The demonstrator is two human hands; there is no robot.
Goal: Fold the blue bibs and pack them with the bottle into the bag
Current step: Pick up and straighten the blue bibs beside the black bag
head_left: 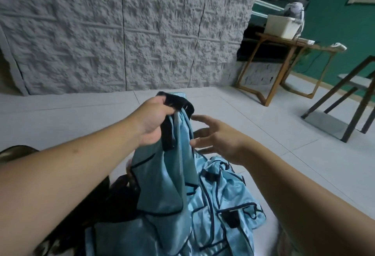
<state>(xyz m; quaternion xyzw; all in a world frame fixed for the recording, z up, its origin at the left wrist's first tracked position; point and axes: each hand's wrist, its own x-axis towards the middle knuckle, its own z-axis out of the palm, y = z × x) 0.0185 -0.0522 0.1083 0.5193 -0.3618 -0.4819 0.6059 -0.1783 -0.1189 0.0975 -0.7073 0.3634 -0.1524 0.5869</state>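
Note:
My left hand grips the black-trimmed top of a light blue bib and holds it up, so the cloth hangs down over the floor. My right hand is beside it on the right, fingers spread and relaxed, just off the hanging cloth and holding nothing. Below lies a crumpled heap of more blue bibs with dark piping. A dark bag lies at the lower left, partly hidden under my left forearm and the cloth. No bottle is in view.
The floor is pale grey tile, with a rough grey wall close behind. At the right stand a wooden side table carrying a white box, and a dark-legged table in front of a green wall.

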